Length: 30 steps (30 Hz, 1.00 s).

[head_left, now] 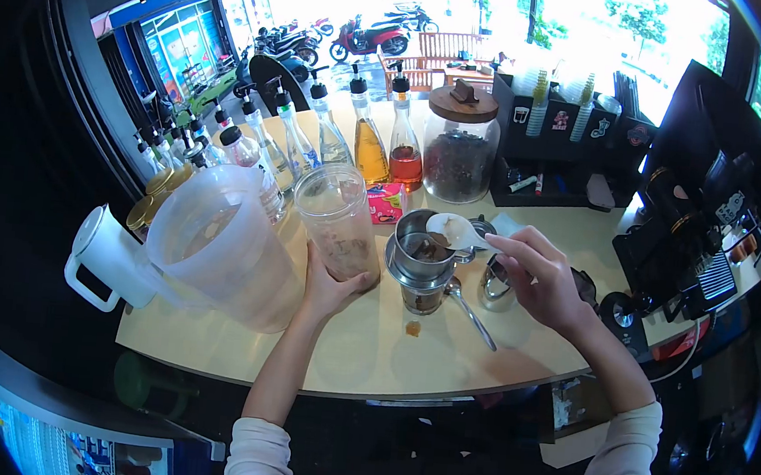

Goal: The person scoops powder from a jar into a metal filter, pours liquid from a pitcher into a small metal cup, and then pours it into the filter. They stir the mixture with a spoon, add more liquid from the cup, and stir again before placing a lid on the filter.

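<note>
The left forearm is extended over the front edge of the counter (360,362), and a clear jar (337,220) is clasped near its base by the curled left grip (333,286). The right forearm is angled inward over the same edge; a white scoop (455,231) is pinched by its handle in the narrow right grip (536,274), its bowl held over a metal filter (415,257), set on a glass (422,302) back from the front edge's middle.

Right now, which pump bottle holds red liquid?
The bottle immediately beside the big lidded jar; its neighbour holds amber, and the next bottles look paler.
</note>
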Available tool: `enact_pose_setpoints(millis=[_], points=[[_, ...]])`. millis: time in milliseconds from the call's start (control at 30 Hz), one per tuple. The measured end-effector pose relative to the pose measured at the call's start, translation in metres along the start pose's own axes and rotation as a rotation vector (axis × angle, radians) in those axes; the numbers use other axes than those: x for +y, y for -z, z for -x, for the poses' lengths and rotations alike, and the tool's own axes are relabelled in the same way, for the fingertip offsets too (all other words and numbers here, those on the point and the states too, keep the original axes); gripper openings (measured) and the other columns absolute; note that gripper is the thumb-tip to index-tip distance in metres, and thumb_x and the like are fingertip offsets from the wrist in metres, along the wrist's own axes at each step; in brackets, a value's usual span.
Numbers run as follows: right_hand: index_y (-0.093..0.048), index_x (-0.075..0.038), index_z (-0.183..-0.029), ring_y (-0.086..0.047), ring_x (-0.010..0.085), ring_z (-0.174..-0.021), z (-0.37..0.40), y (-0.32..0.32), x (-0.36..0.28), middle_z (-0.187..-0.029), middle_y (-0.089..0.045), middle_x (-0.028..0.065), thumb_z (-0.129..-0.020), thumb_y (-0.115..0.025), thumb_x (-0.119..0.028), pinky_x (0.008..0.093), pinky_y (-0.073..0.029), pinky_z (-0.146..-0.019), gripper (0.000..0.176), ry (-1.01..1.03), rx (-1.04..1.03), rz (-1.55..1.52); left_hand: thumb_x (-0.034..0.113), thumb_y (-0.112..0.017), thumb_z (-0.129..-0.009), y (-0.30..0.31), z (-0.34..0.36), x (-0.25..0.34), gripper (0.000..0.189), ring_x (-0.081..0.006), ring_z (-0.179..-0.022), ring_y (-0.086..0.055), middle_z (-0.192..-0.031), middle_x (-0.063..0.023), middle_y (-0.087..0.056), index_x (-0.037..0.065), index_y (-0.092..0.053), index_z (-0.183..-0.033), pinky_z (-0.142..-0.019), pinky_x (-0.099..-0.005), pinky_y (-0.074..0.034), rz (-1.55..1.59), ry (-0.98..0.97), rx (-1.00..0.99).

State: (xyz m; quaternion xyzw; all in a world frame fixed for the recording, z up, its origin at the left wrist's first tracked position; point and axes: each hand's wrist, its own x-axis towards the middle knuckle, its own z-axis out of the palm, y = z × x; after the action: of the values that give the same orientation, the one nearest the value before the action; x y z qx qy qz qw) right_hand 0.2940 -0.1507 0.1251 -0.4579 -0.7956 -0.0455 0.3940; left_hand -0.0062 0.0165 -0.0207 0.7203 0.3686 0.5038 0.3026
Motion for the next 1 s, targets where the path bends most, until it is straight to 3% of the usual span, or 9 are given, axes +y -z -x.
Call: enact_pose_setpoints(millis=[133, 567, 633, 1000], points=[[-0.06, -0.009, -0.118, -0.06, 0.0243, -0.066, 0.0, 0.001, -0.001, -0.088, -0.057, 0.0084, -0.084, -0.061, 0.001, 0.0351, -0.05, -0.055, 0.035, 0.007, 0.006, 0.021, 0.019, -0.088, -0.058, -0.003, -0.001, 0.006, 0.093, -0.0297, -0.119, -0.049, -0.126, -0.0193, -0.047, 0.0, -0.031, -0.129, -0.099, -0.0399, -0.041, 0.047, -0.003, 0.046], [-0.063, -0.009, -0.115, -0.061, 0.0232, -0.068, -0.006, 0.008, -0.001, -0.086, -0.057, 0.0062, -0.074, -0.062, 0.007, 0.0344, -0.05, -0.055, 0.043, 0.037, 0.02, 0.054, 0.017, -0.088, -0.058, -0.002, 0.001, 0.01, 0.093, -0.0283, -0.12, -0.048, -0.125, -0.0173, -0.046, 0.0, -0.031, -0.13, -0.1, -0.0391, -0.041, 0.016, 0.008, 0.047], [-0.063, -0.009, -0.114, -0.061, 0.0228, -0.068, -0.007, 0.008, -0.001, -0.085, -0.057, 0.0059, -0.072, -0.063, 0.008, 0.0341, -0.049, -0.055, 0.046, 0.117, -0.022, 0.119, 0.018, -0.088, -0.058, -0.002, 0.001, 0.011, 0.093, -0.0282, -0.12, -0.048, -0.125, -0.0172, -0.046, 0.001, -0.031, -0.13, -0.1, -0.0392, -0.041, 0.018, 0.004, 0.046], [-0.064, -0.01, -0.112, -0.061, 0.0217, -0.068, -0.011, 0.001, 0.002, -0.082, -0.057, 0.0047, -0.072, -0.063, 0.006, 0.0335, -0.049, -0.055, 0.044, 0.155, 0.03, 0.141, 0.018, -0.088, -0.058, -0.001, 0.0, 0.008, 0.094, -0.0292, -0.12, -0.048, -0.125, -0.0183, -0.047, 0.0, -0.03, -0.13, -0.101, -0.04, -0.04, 0.008, -0.005, 0.047]])
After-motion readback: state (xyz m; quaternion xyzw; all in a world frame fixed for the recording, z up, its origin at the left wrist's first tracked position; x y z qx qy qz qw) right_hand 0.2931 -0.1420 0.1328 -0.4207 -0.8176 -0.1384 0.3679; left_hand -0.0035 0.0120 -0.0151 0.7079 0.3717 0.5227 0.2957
